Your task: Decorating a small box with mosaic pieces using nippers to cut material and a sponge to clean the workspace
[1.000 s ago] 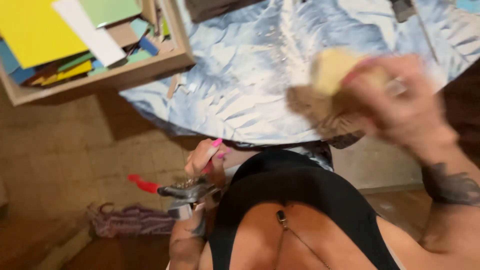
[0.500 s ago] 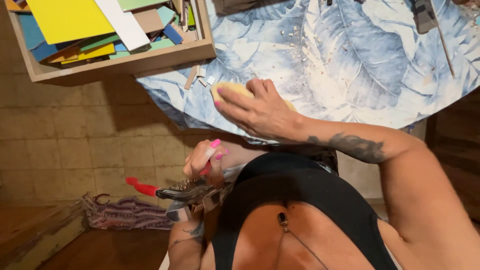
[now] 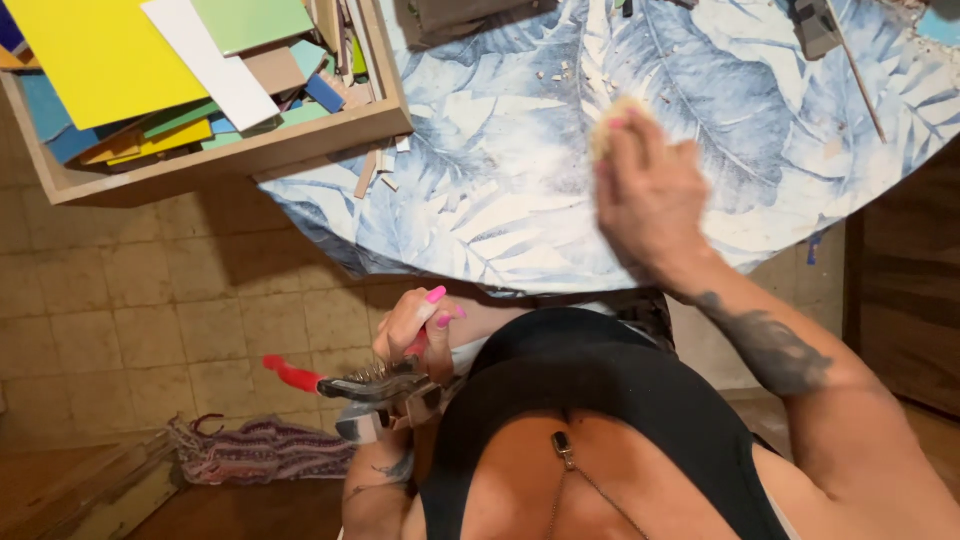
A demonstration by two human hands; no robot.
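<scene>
My right hand (image 3: 650,195) presses a yellow sponge (image 3: 612,118) flat on the round table's blue leaf-print cloth (image 3: 500,180), near small pale crumbs and chips. Only the sponge's far edge shows past my fingers. My left hand (image 3: 415,325) is held low by my body, below the table's edge. It grips red-handled metal nippers (image 3: 345,383) whose red handle sticks out to the left over the tiled floor.
A wooden tray (image 3: 230,155) with several coloured sheets and tile pieces sits on the table's left edge. A dark tool with a thin stick (image 3: 830,35) lies at the far right. A striped cloth (image 3: 260,450) lies on the floor.
My right hand has slid the sponge from the table's near left part to the right and farther up the cloth. The left hand with the nippers has stayed put.
</scene>
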